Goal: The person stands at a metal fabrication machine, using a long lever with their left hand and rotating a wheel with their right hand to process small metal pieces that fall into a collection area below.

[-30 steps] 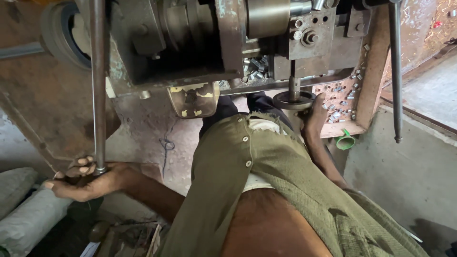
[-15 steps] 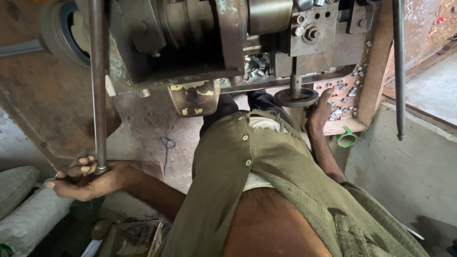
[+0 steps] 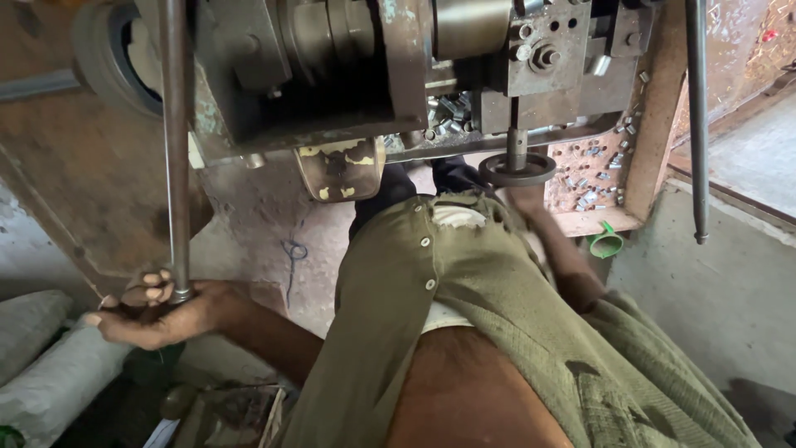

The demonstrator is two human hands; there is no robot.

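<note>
My left hand [image 3: 149, 311] is curled around the lower end of a long upright steel rod [image 3: 176, 141] at the lower left, fingers wrapped over its tip. My right arm runs up past my olive shirt [image 3: 464, 307], and my right hand [image 3: 529, 202] sits just under a small dark round handwheel [image 3: 518, 170] on a shaft below the grey metal machine [image 3: 348, 75]. The wheel and the shirt hide the fingers, so that hand's grip does not show.
A second steel rod [image 3: 696, 124] hangs at the right. Several small metal pieces lie on a rusty tray [image 3: 601, 166] beside the wheel, with a green cup-like thing [image 3: 606, 244] under it. White sacks [image 3: 50, 365] lie at the lower left, a concrete ledge [image 3: 713, 282] at the right.
My right hand has slid from beside the handwheel to underneath it. My left hand stays wrapped on the rod. The view has tipped slightly, so the machine sits lower in frame.
</note>
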